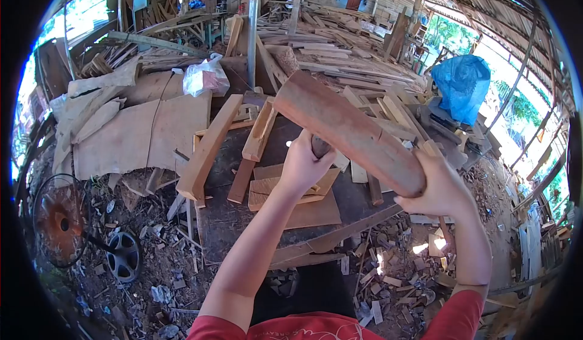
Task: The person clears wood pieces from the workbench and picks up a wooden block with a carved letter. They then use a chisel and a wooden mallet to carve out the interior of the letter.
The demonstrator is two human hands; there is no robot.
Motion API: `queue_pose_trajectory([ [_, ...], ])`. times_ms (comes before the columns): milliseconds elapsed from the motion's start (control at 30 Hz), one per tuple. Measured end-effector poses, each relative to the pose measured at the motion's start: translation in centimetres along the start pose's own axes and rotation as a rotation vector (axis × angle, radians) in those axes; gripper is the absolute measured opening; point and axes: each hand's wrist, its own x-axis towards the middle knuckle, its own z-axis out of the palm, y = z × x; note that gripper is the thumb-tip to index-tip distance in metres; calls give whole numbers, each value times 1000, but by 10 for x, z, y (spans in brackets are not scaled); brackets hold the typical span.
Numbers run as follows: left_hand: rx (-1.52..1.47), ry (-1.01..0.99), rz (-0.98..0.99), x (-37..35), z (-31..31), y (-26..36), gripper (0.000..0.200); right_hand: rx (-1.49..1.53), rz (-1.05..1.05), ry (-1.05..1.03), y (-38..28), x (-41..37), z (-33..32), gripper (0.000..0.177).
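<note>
A big wooden mallet [349,130] with a thick, rounded head is held up above the workbench, slanting down to the right. My left hand [305,163] is closed around its short dark handle, below the head. My right hand [440,185] grips the lower right end of the head, with the thumb under it. Beneath my hands, a notched wooden block [267,194] lies on a flat board [316,215] on the dark workbench [218,231]. Left of that lie a long squared beam [209,149] and a piece with a slot cut in it [260,135].
A metal post [253,36] stands behind the bench. Stacked planks [346,61] fill the back. A blue plastic bag [464,85] is at the right, a fan [61,221] at the left. Wood scraps [395,279] cover the ground around the bench.
</note>
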Motion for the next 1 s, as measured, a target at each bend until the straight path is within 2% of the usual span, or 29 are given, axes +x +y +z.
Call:
queue_pose_trajectory([
  [67, -17, 14, 51, -1, 0, -1, 24, 59, -39, 2, -1, -3, -11, 55],
  [133, 50, -19, -65, 0, -1, 5, 24, 120, 2, 68, 11, 2, 1, 57],
  [200, 32, -4, -47, -1, 1, 6, 18, 200, 49, 331, 26, 12, 23, 57],
  [233, 21, 1, -34, -1, 1, 6, 19, 245, 59, 360, 33, 19, 34, 59],
  [267, 12, 7, -24, -2, 1, 5, 19, 246, 56, 359, 38, 24, 43, 59],
  [333, 18, 11, -19, -3, 2, 4, 19, 86, 221, 257, 47, 36, 60, 62],
  [367, 19, 12, -11, -3, 2, 4, 18, 88, 219, 258, 55, 44, 73, 62],
  [433, 13, 11, -17, -3, 2, 4, 18, 10, 340, 83, 74, 60, 103, 60],
  [633, 20, -14, -40, -5, 2, 6, 20, -160, 354, -19, 123, 98, 180, 49],
  [733, 38, -24, -61, -3, 0, 7, 22, -178, 350, -81, 129, 106, 192, 57],
  [867, 34, -25, -60, -2, 0, 4, 22, -217, 314, -115, 130, 107, 198, 57],
  [967, 9, -18, -54, -3, 0, 5, 22, -222, 315, -114, 123, 106, 194, 67],
  [1000, 10, -15, -55, -3, 0, 6, 22, -155, 228, 84, 119, 106, 193, 71],
])
